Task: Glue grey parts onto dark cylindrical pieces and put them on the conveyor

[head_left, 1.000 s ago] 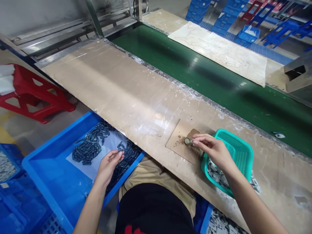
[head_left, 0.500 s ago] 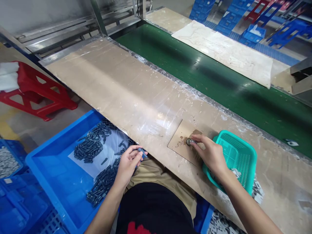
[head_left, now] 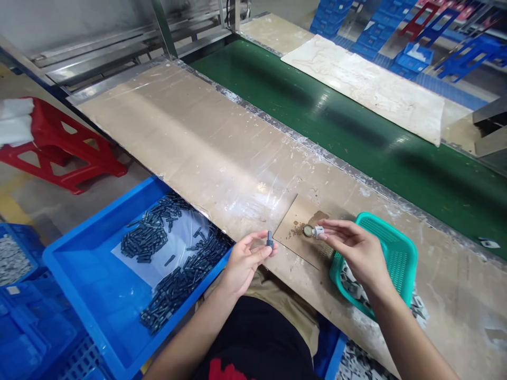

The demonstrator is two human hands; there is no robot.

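Note:
Between the thumb and fingers of my left hand (head_left: 246, 264) a dark pin (head_left: 270, 239) stands upright, just off the table's front edge. My right hand (head_left: 356, 248) pinches a small light grey plastic piece (head_left: 318, 231) above a brown cardboard square (head_left: 288, 224). Beside that piece, at my right fingertips, is a small round dish (head_left: 308, 230) with a dark rim, standing on the wet-stained cardboard. A green basket (head_left: 412, 253) holding grey pieces is under and right of my right wrist. Many dark pins (head_left: 144, 237) lie in a blue tray (head_left: 87, 301) at my left.
A brown-covered table (head_left: 190, 142) runs in front of me, with a green conveyor belt (head_left: 261, 79) behind it. Grey pieces (head_left: 419, 311) lie beside the basket, and more fill a blue bin (head_left: 336, 364) below the table. A red stool (head_left: 75, 142) stands at left.
My left hand has moved right and up from the tray's edge to the table edge, with the pin now upright. My right hand has drawn slightly right, and the grey piece now shows.

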